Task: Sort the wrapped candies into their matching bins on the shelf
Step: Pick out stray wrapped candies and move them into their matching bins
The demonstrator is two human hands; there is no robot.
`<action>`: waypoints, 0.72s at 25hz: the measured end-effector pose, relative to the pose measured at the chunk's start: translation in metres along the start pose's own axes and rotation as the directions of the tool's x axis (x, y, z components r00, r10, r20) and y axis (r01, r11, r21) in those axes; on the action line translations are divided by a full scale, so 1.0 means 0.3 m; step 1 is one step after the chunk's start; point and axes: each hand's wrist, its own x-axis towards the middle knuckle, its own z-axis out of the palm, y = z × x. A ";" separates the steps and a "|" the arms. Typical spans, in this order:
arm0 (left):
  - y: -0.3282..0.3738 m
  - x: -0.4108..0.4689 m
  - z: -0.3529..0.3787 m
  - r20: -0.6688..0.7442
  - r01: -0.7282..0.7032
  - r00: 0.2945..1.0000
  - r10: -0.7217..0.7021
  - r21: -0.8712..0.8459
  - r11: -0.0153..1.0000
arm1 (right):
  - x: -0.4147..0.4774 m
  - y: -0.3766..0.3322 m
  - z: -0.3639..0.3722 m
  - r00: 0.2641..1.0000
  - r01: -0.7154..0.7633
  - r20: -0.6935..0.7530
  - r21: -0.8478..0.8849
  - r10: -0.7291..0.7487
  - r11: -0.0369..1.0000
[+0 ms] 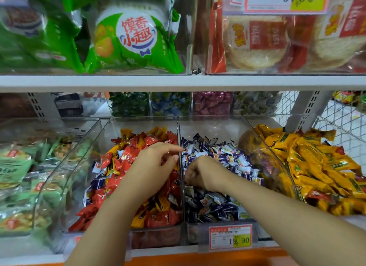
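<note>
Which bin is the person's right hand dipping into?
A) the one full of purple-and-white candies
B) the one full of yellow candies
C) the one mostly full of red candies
A: the right hand, its fingers curled, sits among the purple-and-white candies, right of the clear divider, while the left hand is over the red candies.

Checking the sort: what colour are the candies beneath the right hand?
Purple and white candies, best in head view.
</note>
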 end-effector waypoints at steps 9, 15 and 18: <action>-0.022 -0.011 -0.049 -0.349 0.066 0.931 -0.111 -0.141 0.988 | -0.037 -0.121 -0.229 0.893 0.280 -0.449 0.597 0.024 0.752; -0.015 -0.045 -0.060 -0.393 0.039 0.914 -0.096 -0.152 0.988 | -0.107 -0.120 -0.253 0.940 0.209 -0.339 0.458 -0.047 0.864; 0.032 -0.062 -0.032 -0.292 -0.030 0.956 -0.003 -0.108 0.994 | -0.220 -0.010 -0.286 0.886 0.189 -0.462 0.426 0.033 0.885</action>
